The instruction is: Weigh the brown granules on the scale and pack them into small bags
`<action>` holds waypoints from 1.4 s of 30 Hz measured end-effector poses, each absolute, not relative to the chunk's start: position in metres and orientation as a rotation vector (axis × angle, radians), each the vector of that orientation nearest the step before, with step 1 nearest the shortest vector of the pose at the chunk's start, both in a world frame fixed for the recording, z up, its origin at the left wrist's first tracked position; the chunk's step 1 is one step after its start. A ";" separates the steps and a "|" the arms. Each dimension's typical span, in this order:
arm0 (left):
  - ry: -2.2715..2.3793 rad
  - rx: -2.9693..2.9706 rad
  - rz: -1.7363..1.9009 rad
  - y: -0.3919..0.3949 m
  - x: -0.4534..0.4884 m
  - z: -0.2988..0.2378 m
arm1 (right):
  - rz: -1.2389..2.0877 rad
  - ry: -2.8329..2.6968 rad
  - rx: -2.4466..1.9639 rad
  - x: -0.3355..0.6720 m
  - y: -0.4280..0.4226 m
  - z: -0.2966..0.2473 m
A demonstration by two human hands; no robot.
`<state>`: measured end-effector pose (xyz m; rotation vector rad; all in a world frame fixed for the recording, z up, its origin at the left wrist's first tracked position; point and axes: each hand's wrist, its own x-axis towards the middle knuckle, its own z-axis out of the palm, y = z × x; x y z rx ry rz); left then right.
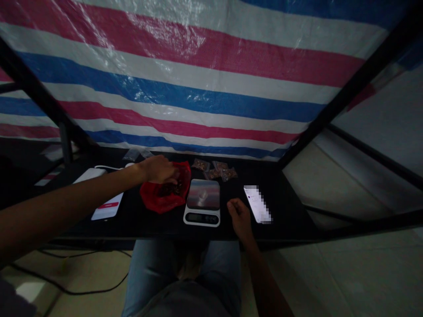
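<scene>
My left hand (159, 170) reaches over the black table and dips its fingers into a red plastic bag (158, 196) that holds a dark, lumpy material. The fingertips are hidden by the bag's folds. My right hand (240, 219) rests near the table's front edge with slightly curled fingers, holding nothing. It lies between a digital kitchen scale (202, 202) and a smartphone (257, 204) with a lit, blurred screen. Nothing sits on the scale's reflective platform. Behind the scale lie several small clear bags of brown material (214, 171).
A white box with a red stripe (107, 207) lies under my left forearm, and a white corded device (89, 175) lies behind it. Flat clear bags (134, 154) lie at the back. A striped tarp (185, 88) and black metal frame (360, 83) surround the table. Cables cross the floor.
</scene>
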<state>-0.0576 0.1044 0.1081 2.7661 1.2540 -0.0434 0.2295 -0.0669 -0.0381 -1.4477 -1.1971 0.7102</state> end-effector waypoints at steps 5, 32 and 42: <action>1.126 2.867 -0.357 0.101 -0.068 0.097 | 0.594 -1.242 -1.490 0.240 -0.037 -0.024; 1.105 2.052 1.187 0.090 0.061 0.081 | 0.893 -1.045 -1.406 0.281 0.032 0.058; 0.796 1.683 0.722 -0.019 0.028 0.085 | 0.983 -1.316 -1.288 0.191 -0.067 0.067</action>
